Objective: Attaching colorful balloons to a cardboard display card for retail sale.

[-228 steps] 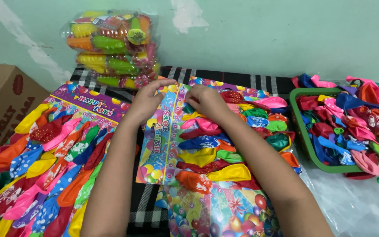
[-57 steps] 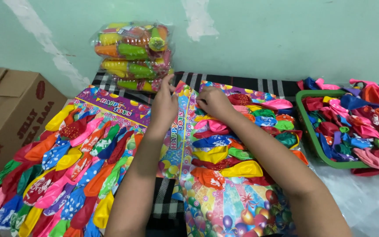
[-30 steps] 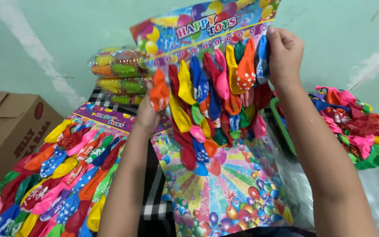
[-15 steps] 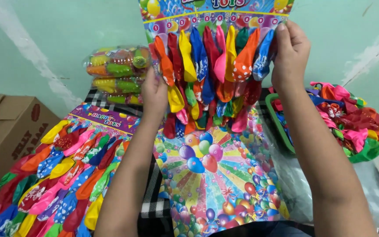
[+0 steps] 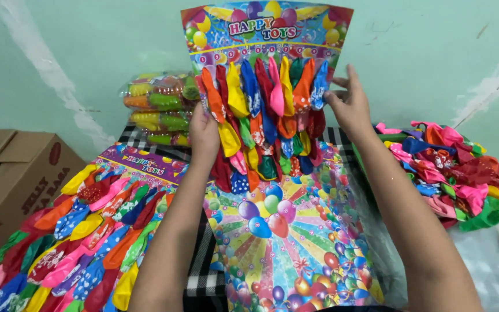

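Observation:
I hold a colourful printed card (image 5: 287,242) upright in front of me, with several limp balloons (image 5: 264,118) in mixed colours hanging from its upper rows. My left hand (image 5: 203,136) grips the card's left edge beside an orange balloon. My right hand (image 5: 347,104) is at the card's right edge, fingers spread, thumb and fingertips touching the blue balloon at the end of the top row. The card's lower part shows a printed balloon picture.
A second balloon-covered card (image 5: 82,231) lies flat at the left on a black checked cloth (image 5: 200,271). A cardboard box (image 5: 12,185) stands far left. A clear bag of toys (image 5: 160,107) leans on the green wall. Loose balloons (image 5: 454,173) pile up at the right.
The card went from lying flat to held upright. Over the last half second it came down a little, and my right hand loosened from a full grip to spread fingers.

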